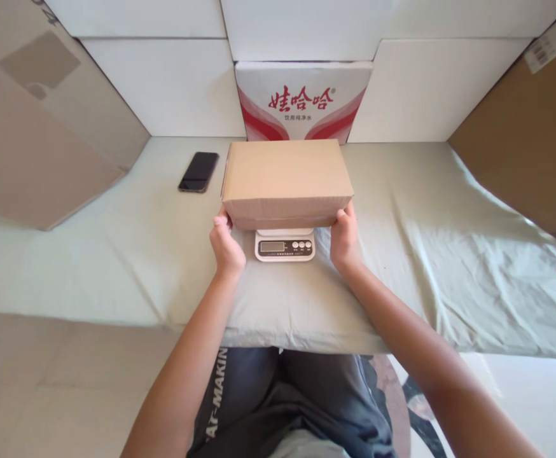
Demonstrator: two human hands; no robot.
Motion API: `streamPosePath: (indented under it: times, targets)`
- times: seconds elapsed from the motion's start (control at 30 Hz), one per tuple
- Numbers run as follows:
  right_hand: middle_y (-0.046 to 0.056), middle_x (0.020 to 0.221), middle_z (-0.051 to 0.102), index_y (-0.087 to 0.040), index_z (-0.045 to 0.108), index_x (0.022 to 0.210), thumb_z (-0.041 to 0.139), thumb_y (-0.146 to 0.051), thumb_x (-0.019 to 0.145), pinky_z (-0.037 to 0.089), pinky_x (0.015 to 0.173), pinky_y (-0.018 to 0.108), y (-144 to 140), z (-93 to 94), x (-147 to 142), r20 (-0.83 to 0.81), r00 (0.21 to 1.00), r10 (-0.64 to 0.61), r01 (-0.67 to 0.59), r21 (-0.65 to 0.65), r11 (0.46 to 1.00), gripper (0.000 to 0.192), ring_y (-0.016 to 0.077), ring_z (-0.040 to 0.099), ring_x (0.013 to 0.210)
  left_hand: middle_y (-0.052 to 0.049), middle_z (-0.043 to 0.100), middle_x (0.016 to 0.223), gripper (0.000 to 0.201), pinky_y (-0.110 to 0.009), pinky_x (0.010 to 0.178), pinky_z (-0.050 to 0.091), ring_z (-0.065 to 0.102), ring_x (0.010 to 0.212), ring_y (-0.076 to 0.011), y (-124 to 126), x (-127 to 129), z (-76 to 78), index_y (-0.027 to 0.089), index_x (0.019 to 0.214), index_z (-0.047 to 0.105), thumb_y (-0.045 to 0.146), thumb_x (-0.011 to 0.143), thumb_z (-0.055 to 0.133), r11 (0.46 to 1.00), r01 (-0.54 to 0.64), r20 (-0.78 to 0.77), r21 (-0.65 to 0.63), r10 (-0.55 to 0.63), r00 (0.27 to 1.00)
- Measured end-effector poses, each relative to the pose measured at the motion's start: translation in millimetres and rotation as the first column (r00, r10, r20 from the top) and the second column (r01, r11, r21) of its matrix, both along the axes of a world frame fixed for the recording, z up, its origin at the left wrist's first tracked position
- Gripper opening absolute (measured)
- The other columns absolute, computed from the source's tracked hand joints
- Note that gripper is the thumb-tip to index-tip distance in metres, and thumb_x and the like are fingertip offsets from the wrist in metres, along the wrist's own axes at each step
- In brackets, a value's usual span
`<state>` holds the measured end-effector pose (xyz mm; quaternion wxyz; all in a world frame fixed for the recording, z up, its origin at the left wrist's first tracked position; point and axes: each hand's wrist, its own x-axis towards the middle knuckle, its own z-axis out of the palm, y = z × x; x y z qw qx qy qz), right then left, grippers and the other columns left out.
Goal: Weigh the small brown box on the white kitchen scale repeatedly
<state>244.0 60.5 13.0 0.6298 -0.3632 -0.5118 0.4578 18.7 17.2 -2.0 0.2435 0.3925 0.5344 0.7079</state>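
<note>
- Two hands flank the cardboard box point(285, 181): the left hand point(225, 245) and right hand point(343, 238) each press its lower near corners, fingers grasping it.
- The box sits over a small scale point(284, 245) on the cloth-covered bench point(425, 254).
- Overhanging widely, it could tip if released off-centre.
- A phone point(198, 171) lies beyond, left.

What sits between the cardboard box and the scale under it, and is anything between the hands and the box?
Nothing visible. The box sits over the scale with no item seen between them. The left hand and right hand touch its near corners directly. The phone lies off to the left.
</note>
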Motion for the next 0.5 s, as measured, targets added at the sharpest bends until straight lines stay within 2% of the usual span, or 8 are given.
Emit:
streamPosePath:
  times: [0.1,0.3,0.4,0.5]
  targets:
    - [0.004,0.145,0.07,-0.031,0.066,0.13,0.056,-0.059,0.092,0.043,0.129,0.055,-2.4,2.3,-1.6,-0.008,1.0,0.022,-0.022,-0.003,1.0,0.048,0.0324,0.06,0.142,-0.018,0.071,0.147,0.09,-0.041,0.12,0.047,0.063,0.143,-0.0293,-4.3,1.4,0.7,0.019,0.142,0.071,0.086,0.096,0.032,1.0,-0.002,0.011,-0.02,0.002,1.0]
    - [0.005,0.149,0.068,-0.032,0.06,0.139,0.059,-0.063,0.09,0.044,0.129,0.055,-5.4,2.8,-3.9,0.008,1.0,0.021,-0.021,-0.012,1.0,0.058,0.0325,0.055,0.149,-0.02,0.071,0.146,0.094,-0.043,0.118,0.05,0.065,0.141,-0.0317,-3.1,6.3,2.8,0.018,0.141,0.071,0.09,0.091,0.037,0.999,0.047,0.066,-0.026,-0.046,0.997]
    - [0.005,0.15,0.067,-0.033,0.058,0.143,0.058,-0.065,0.089,0.045,0.129,0.055,-2.4,8.6,-0.8,0.011,1.0,0.004,-0.005,0.012,1.0,0.063,0.0329,0.053,0.151,-0.019,0.072,0.144,0.094,-0.044,0.122,0.048,0.062,0.145,-0.0325,-1.4,7.1,16.1,0.018,0.139,0.072,0.091,0.09,0.038,0.995,0.101,0.076,-0.006,-0.1,0.992]
    - [0.004,0.151,0.066,-0.035,0.058,0.142,0.056,-0.068,0.089,0.043,0.131,0.055,10.4,23.7,2.2,0.031,0.999,-0.014,0.012,0.081,0.997,0.062,0.0331,0.052,0.153,-0.018,0.074,0.141,0.089,-0.045,0.126,0.044,0.059,0.149,-0.0326,8.9,1.8,39.2,0.018,0.134,0.074,0.088,0.093,0.039,0.987,0.159,0.03,0.02,-0.16,0.987]
